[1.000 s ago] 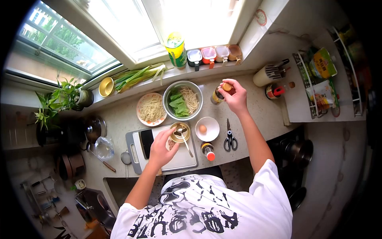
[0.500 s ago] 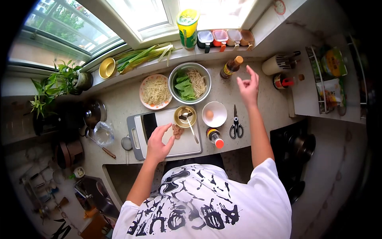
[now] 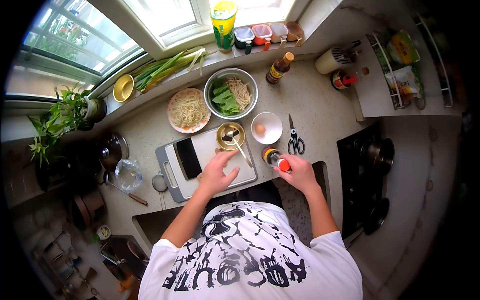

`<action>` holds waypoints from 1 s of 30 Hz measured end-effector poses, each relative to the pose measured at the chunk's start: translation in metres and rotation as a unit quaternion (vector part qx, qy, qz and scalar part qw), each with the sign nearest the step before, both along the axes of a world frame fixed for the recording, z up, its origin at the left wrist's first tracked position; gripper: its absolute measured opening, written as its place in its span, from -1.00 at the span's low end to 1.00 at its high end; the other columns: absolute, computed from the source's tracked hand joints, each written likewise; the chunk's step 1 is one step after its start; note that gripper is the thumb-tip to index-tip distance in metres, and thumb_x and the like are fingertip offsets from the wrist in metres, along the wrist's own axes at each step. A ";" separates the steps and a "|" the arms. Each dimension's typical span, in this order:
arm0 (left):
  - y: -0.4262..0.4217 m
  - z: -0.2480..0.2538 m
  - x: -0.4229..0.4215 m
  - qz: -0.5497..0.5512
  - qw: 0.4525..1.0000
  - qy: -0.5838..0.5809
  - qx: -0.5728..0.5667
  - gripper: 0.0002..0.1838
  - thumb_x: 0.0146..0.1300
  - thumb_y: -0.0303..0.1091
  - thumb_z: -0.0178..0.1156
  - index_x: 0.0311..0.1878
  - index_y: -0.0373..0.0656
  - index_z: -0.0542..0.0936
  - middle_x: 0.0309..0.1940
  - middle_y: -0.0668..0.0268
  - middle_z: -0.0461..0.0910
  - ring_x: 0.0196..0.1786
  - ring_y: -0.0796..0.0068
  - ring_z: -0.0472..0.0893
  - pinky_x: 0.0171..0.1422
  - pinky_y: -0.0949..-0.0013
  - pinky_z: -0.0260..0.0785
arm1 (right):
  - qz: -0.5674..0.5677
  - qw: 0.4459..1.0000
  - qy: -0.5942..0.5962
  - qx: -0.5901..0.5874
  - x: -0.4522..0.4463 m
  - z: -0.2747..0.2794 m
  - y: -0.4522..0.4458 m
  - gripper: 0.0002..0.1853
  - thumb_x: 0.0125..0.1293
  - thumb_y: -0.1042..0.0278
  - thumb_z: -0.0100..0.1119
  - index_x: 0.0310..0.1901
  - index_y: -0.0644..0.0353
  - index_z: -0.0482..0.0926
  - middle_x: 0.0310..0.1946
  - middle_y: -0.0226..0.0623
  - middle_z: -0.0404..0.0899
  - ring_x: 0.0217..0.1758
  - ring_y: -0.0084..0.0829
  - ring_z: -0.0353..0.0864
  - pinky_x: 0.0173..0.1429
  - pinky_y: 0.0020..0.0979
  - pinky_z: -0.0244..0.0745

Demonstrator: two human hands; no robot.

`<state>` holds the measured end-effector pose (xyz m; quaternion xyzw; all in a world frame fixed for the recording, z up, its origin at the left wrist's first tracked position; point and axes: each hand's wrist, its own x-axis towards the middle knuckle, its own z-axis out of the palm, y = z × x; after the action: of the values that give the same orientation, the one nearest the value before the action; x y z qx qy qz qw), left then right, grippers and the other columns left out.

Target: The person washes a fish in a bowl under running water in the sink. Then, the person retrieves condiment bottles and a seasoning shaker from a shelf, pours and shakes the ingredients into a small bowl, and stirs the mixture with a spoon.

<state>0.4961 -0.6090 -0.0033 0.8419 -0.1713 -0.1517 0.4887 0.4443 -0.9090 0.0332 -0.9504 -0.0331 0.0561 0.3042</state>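
Note:
My right hand [image 3: 299,173] has its fingers around the red cap of a sauce bottle [image 3: 272,157] near the counter's front edge. Over the white cutting board [image 3: 202,185], my left hand [image 3: 218,172] is spread with nothing in it, just below a small gold bowl [image 3: 226,142]. That bowl holds dark liquid and a spoon [image 3: 245,155]. A knife with a broad dark blade [image 3: 188,158] lies on the board. Beside the gold bowl is a white bowl [image 3: 272,120] with an egg [image 3: 260,129] in it. Black-handled scissors [image 3: 295,142] lie to its right.
Behind are a plate of noodles [image 3: 188,110], a metal bowl [image 3: 209,85] of greens and shreds, and an upright brown bottle [image 3: 278,69]. A strainer [image 3: 159,183] lies left of the board. The stove [image 3: 361,180] is at the right.
My right hand has let go of the brown bottle, come down toward the counter's front edge and taken hold of the red-capped bottle. My left hand has moved slightly right and stays open.

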 end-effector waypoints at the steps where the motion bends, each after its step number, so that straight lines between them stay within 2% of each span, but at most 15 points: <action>1: -0.004 0.001 0.000 -0.013 1.000 0.006 -0.013 -0.39 0.23 -0.31 0.43 0.37 -0.14 0.55 0.13 0.16 0.66 0.09 0.28 0.67 0.19 0.26 0.51 | -0.008 1.000 -0.009 0.008 0.000 0.015 0.003 -0.62 0.17 0.09 0.54 -0.10 0.12 0.68 -0.28 -0.21 0.72 -0.32 -0.13 0.73 -0.23 -0.25 0.63; 2: -0.007 0.000 0.002 -0.049 0.998 0.008 -0.027 -0.22 0.16 -0.24 0.50 0.45 -0.15 0.46 0.24 0.14 0.61 0.21 0.24 0.63 0.31 0.24 0.46 | -0.011 0.999 -0.027 0.032 0.001 0.031 0.007 -0.64 0.15 0.13 0.55 -0.12 0.14 0.68 -0.31 -0.20 0.72 -0.35 -0.14 0.72 -0.25 -0.27 0.62; 5: -0.024 0.021 0.004 -0.107 0.986 0.013 -0.128 -0.09 0.07 -0.17 0.57 0.50 -0.16 0.39 0.31 0.11 0.56 0.34 0.17 0.56 0.43 0.20 0.38 | -0.013 0.993 -0.066 0.096 0.001 0.080 0.020 -0.67 0.10 0.23 0.59 -0.18 0.18 0.69 -0.38 -0.19 0.70 -0.44 -0.20 0.71 -0.31 -0.33 0.61; 6: -0.030 0.027 0.003 -0.126 0.980 0.000 -0.151 0.03 -0.03 -0.10 0.63 0.51 -0.16 0.36 0.35 0.08 0.52 0.42 0.12 0.51 0.51 0.16 0.30 | -0.008 0.991 -0.071 0.113 0.000 0.093 0.027 -0.67 0.09 0.25 0.60 -0.18 0.19 0.69 -0.40 -0.19 0.70 -0.46 -0.22 0.70 -0.33 -0.34 0.60; 9: -0.044 0.048 -0.001 -0.127 0.978 -0.081 -0.144 -0.01 -0.04 -0.02 0.63 0.46 -0.14 0.42 0.26 0.09 0.59 0.30 0.09 0.58 0.41 0.13 0.39 | 0.002 0.986 -0.082 0.147 0.001 0.109 0.051 -0.68 0.09 0.26 0.60 -0.20 0.21 0.70 -0.44 -0.20 0.69 -0.50 -0.27 0.69 -0.36 -0.37 0.58; 10: -0.048 0.047 -0.009 -0.081 0.980 -0.003 -0.183 -0.18 -0.07 -0.06 0.61 0.28 -0.15 0.54 0.06 0.13 0.67 0.10 0.13 0.68 0.22 0.16 0.50 | 0.000 0.985 -0.077 0.152 0.002 0.109 0.058 -0.67 0.10 0.24 0.60 -0.19 0.21 0.70 -0.44 -0.20 0.69 -0.50 -0.28 0.69 -0.36 -0.37 0.57; 11: -0.043 0.043 -0.009 -0.079 0.982 -0.025 -0.168 -0.24 -0.08 -0.09 0.60 0.21 -0.15 0.57 0.00 0.15 0.68 0.03 0.14 0.68 0.15 0.17 0.52 | -0.002 0.985 -0.073 0.158 0.003 0.109 0.063 -0.67 0.10 0.23 0.60 -0.19 0.21 0.70 -0.44 -0.19 0.69 -0.50 -0.28 0.69 -0.36 -0.37 0.57; 12: -0.039 0.037 -0.010 -0.076 0.984 -0.047 -0.153 -0.31 -0.09 -0.11 0.59 0.13 -0.14 0.59 -0.07 0.18 0.69 -0.03 0.15 0.69 0.09 0.19 0.54 | 0.001 0.981 -0.101 0.164 0.004 0.100 0.064 -0.66 0.13 0.11 0.59 -0.26 0.18 0.70 -0.49 -0.22 0.66 -0.53 -0.26 0.66 -0.42 -0.33 0.52; 15: -0.019 0.033 -0.011 -0.041 0.991 -0.083 -0.095 -0.46 -0.13 -0.17 0.57 -0.03 -0.12 0.64 -0.18 0.21 0.69 -0.14 0.15 0.70 -0.04 0.22 0.57 | 0.016 0.989 -0.148 -0.006 0.006 0.087 0.069 -0.61 0.17 -0.02 0.55 -0.40 0.14 0.64 -0.56 -0.26 0.59 -0.59 -0.21 0.59 -0.48 -0.26 0.45; 16: -0.012 0.033 -0.012 -0.026 0.993 -0.090 -0.074 -0.50 -0.14 -0.19 0.56 -0.08 -0.11 0.65 -0.21 0.22 0.69 -0.16 0.15 0.70 -0.07 0.24 0.58 | 0.016 0.990 -0.137 -0.017 0.006 0.081 0.074 -0.60 0.18 -0.03 0.54 -0.43 0.13 0.61 -0.58 -0.27 0.57 -0.59 -0.19 0.57 -0.49 -0.24 0.44; 19: 0.010 0.031 -0.013 -0.026 0.995 -0.084 -0.039 -0.47 -0.18 -0.21 0.59 -0.08 -0.13 0.66 -0.27 0.24 0.68 -0.27 0.22 0.69 -0.12 0.25 0.58 | 0.024 0.992 -0.124 -0.022 0.009 0.063 0.089 -0.58 0.22 -0.02 0.50 -0.51 0.10 0.54 -0.61 -0.28 0.51 -0.60 -0.17 0.54 -0.50 -0.21 0.41; 24: 0.036 0.019 -0.013 -0.017 0.998 -0.056 -0.019 -0.48 -0.17 -0.16 0.58 -0.09 -0.10 0.67 -0.25 0.25 0.70 -0.25 0.21 0.71 -0.09 0.26 0.59 | 0.055 0.988 -0.131 0.057 0.016 0.041 0.104 -0.65 0.25 0.11 0.47 -0.48 0.11 0.53 -0.58 -0.27 0.52 -0.55 -0.19 0.57 -0.45 -0.21 0.44; 27: 0.044 0.019 -0.013 -0.021 0.999 -0.029 -0.018 -0.48 -0.14 -0.16 0.58 -0.07 -0.09 0.67 -0.25 0.26 0.71 -0.23 0.24 0.73 -0.08 0.28 0.59 | 0.084 0.988 -0.098 0.088 0.019 0.041 0.109 -0.74 0.24 0.23 0.48 -0.36 0.16 0.57 -0.49 -0.25 0.55 -0.44 -0.18 0.60 -0.37 -0.20 0.48; 30: 0.051 0.014 -0.014 -0.038 0.998 0.044 -0.040 -0.46 -0.13 -0.17 0.59 -0.05 -0.11 0.66 -0.25 0.27 0.72 -0.22 0.30 0.73 -0.05 0.31 0.59 | 0.132 0.975 -0.126 0.130 0.027 0.053 0.117 -0.80 0.24 0.37 0.45 -0.18 0.21 0.62 -0.34 -0.22 0.58 -0.27 -0.15 0.62 -0.22 -0.21 0.52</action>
<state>0.4821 -0.5578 0.0108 0.8072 -0.1877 -0.2002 0.5225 0.4712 -0.7923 0.0862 -0.8892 -0.2032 -0.0288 0.4088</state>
